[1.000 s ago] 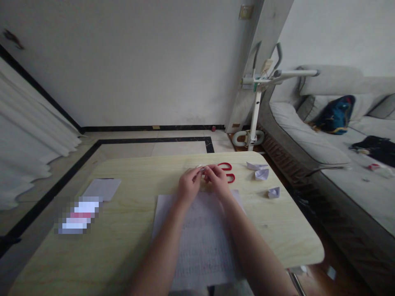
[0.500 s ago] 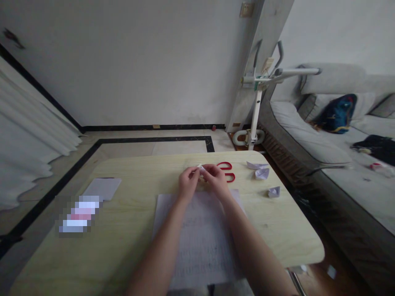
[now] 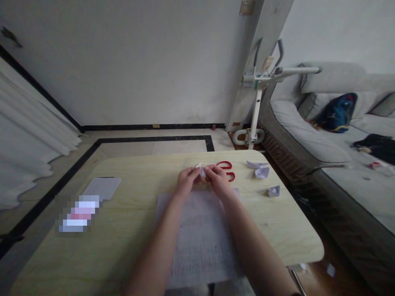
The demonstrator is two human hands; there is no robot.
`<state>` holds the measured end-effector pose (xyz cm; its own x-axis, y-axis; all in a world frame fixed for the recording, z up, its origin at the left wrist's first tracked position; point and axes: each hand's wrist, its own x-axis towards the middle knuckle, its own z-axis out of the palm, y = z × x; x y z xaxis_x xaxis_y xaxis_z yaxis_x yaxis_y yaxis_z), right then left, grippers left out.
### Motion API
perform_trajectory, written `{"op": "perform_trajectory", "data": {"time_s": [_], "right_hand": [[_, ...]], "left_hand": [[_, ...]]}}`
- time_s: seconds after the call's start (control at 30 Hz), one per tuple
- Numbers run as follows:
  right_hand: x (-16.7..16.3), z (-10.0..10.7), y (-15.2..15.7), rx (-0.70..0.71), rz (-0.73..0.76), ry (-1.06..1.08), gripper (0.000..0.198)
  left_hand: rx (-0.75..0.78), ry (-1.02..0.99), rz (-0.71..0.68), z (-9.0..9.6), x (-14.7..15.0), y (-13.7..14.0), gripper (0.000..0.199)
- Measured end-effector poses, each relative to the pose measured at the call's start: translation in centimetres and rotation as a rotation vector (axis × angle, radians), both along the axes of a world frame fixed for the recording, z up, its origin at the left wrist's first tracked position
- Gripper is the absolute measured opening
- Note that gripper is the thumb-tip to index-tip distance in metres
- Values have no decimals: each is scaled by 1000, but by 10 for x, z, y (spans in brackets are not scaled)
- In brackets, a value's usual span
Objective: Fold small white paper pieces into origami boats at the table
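Note:
A small piece of folded white paper [image 3: 202, 171] is pinched between my two hands above the table. My left hand [image 3: 187, 179] grips its left side, fingers closed. On the other side my right hand [image 3: 217, 176] holds it with thumb and fingers pressed together. Much of the paper is hidden by the fingers. Just beyond my right hand lie scissors with red handles [image 3: 230, 176]; their blades are out of sight. Under my forearms a large printed sheet [image 3: 197, 234] lies flat.
Folded paper pieces [image 3: 262, 172] and a small paper boat [image 3: 274, 191] sit at the right of the wooden table [image 3: 135, 238]. A stack of white paper [image 3: 103, 188] is at the left, beside a blurred-out patch. A grey sofa [image 3: 324, 152] and exercise equipment [image 3: 254, 111] stand beyond.
My hands have drawn slightly apart, and more of the folded paper shows between the fingertips. The other things on the table have stayed in place.

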<state>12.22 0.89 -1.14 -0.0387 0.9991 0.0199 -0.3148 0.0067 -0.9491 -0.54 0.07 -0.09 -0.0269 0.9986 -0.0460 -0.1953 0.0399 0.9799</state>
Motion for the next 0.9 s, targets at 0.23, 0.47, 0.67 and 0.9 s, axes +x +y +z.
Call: {"op": "perform_trajectory", "data": {"time_s": [0.23,0.47,0.67,0.9], "right_hand": [[0,5,-2,36,23,-47,29],[0,11,-2,125,-66,-220,23],[1,10,-3,78,-21,-149,27],[2,8,-3,10,54,-83,28]], "left_hand": [[18,-37,-45,0,-2,2,31],[121,288,76,-2,3,2,28],[262,435,161,-1,8,-4,28],[307,517,143,-8,4,-4,25]]}}
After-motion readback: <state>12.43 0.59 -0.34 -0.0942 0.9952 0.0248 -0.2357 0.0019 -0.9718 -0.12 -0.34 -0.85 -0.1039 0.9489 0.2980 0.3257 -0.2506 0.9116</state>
